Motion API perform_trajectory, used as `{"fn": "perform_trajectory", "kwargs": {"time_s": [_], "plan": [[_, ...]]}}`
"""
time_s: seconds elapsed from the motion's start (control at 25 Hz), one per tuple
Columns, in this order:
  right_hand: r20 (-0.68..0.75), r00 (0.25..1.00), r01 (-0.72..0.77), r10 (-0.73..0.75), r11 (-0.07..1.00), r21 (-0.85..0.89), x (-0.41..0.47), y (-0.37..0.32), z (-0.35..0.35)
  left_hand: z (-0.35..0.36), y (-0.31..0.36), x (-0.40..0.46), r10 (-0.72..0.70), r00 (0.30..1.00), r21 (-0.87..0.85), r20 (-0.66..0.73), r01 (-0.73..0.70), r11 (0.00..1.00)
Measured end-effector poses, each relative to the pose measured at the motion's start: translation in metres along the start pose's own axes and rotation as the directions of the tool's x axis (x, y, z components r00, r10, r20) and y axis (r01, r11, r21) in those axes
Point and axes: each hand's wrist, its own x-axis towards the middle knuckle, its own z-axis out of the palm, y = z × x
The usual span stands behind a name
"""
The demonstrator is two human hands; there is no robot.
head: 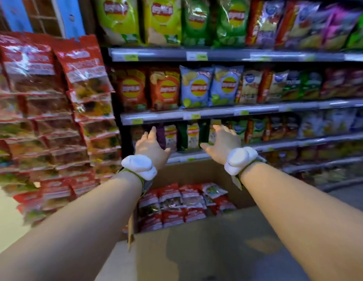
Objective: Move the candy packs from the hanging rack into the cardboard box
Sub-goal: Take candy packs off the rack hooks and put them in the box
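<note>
The fingers of the left hand [150, 146] were extended and only slightly apart, holding nothing; the fingers of the right hand [221, 144] were likewise extended and relaxed, thumb spread toward the left, holding nothing. Both hands hovered above the far edge of the cardboard box [196, 250], apart from it and from each other. Each wrist carried a white device, one on the left wrist [139, 166] and one on the right wrist [240, 160]. The box was open at the top and contained red candy packs [176, 203] lying in overlapping rows; their print was too blurred to read. More red candy packs on the hanging rack [54, 110] remained at the left, in overlapping columns, text unreadable. Behind the hands, shelves [217, 113] held chip bags [196, 88] bearing a round red-and-yellow logo; the lettering and the yellow price tags could not be read
</note>
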Motion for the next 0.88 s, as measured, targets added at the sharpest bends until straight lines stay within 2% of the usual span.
{"fn": "perform_trajectory", "kwargs": {"time_s": [0.16, 0.32, 0.48, 0.64, 0.76, 0.88], "plan": [[0.119, 0.988, -0.104, 0.102, 0.994, 0.013, -0.019, 0.084, 0.021, 0.071, 0.041, -0.029, -0.024, 0.989, -0.049, 0.145, 0.031, 0.998], [0.192, 0.961, -0.212, 0.199, 0.976, 0.048, -0.02, 0.136, 0.047, 0.123, 0.059, -0.034, -0.02, 0.969, -0.04, 0.244, 0.031, 0.999], [0.258, 0.914, -0.336, 0.314, 0.941, 0.044, -0.003, 0.175, 0.082, 0.173, 0.069, -0.015, -0.048, 0.936, -0.01, 0.35, 0.055, 0.998], [0.47, 0.821, -0.414, 0.324, 0.905, 0.101, 0.024, 0.201, 0.117, 0.22, 0.065, 0.01, -0.021, 0.895, -0.03, 0.446, 0.038, 0.999], [0.369, 0.831, -0.458, 0.415, 0.889, 0.031, 0.049, 0.219, 0.147, 0.259, 0.063, 0.032, -0.036, 0.861, -0.002, 0.507, 0.043, 0.999], [0.425, 0.8, -0.474, 0.425, 0.881, 0.011, 0.061, 0.233, 0.174, 0.288, 0.059, 0.048, -0.101, 0.818, -0.039, 0.566, 0.149, 0.988]]}}
